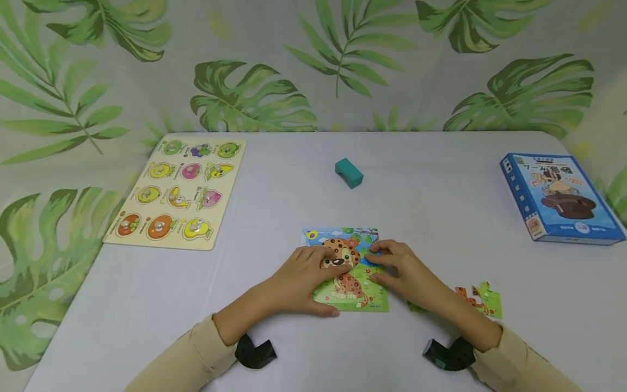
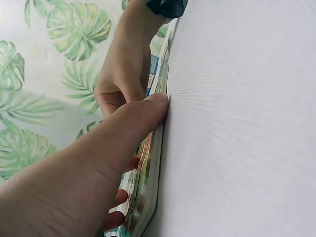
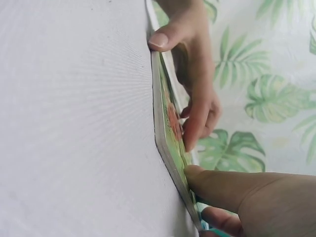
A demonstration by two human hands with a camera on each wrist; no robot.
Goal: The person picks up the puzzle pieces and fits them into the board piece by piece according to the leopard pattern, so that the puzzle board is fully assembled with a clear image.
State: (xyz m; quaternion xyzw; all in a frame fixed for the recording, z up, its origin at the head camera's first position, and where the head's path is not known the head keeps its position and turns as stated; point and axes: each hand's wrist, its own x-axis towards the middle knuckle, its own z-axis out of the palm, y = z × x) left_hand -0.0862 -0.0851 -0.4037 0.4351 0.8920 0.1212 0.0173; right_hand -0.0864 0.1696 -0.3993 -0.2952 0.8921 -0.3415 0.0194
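A square jigsaw puzzle (image 1: pixel 349 286) with a spotted leopard cub on grass lies flat on the table's near middle. My left hand (image 1: pixel 296 280) rests over its left side, fingers across the picture and thumb by the near edge. From the right, my right hand (image 1: pixel 405 272) touches the puzzle's right part with fingertips and thumb. The thumb (image 3: pixel 212 185) presses the picture surface in the right wrist view. Loose puzzle pieces (image 1: pixel 491 298) lie right of my right forearm, and a green piece (image 1: pixel 415 306) shows partly beneath that wrist.
At the left lies a fruit peg board (image 1: pixel 227 188). A teal block (image 1: pixel 349 173) sits behind the puzzle, and a blue box (image 1: pixel 570 198) lies at the right. Black wrist devices (image 1: pixel 256 353) are at both cuffs. A leaf-print cloth (image 1: pixel 264 65) hangs behind the white table.
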